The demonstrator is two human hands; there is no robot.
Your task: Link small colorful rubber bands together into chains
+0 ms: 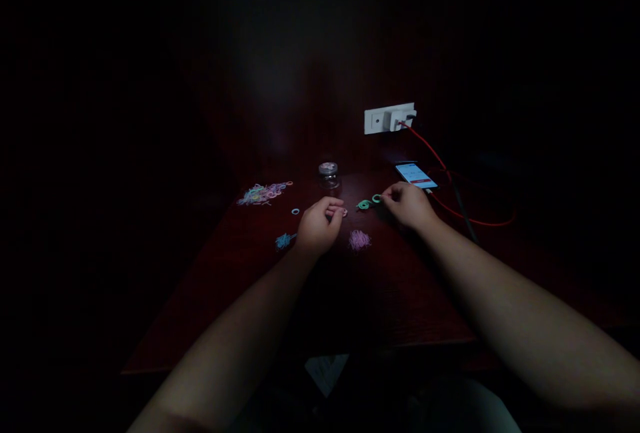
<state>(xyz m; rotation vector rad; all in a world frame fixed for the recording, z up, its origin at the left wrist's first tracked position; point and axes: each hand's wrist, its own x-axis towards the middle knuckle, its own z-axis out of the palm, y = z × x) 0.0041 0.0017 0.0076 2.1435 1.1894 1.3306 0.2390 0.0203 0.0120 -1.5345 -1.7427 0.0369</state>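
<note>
My right hand (407, 204) pinches the edge of a green elastic band (377, 199) between thumb and forefinger. Just left of that band lies a small cluster of green bands (364, 205). My left hand (321, 223) is closed, its fingers curled, with a small pale pink band (345, 212) at its fingertips. Below and between the hands sits a pile of purple elastic bands (359, 241). A blue pile (284, 241) is left of my left wrist, and a single pale blue band (295, 211) lies above it.
A mixed pile of coloured bands (263, 193) lies at the back left of the dark red table (240, 286). A clear lidded jar (329, 173) stands at the back. A lit phone (416, 176) and a red cable (435, 151) from the wall socket (375, 121) are on the right.
</note>
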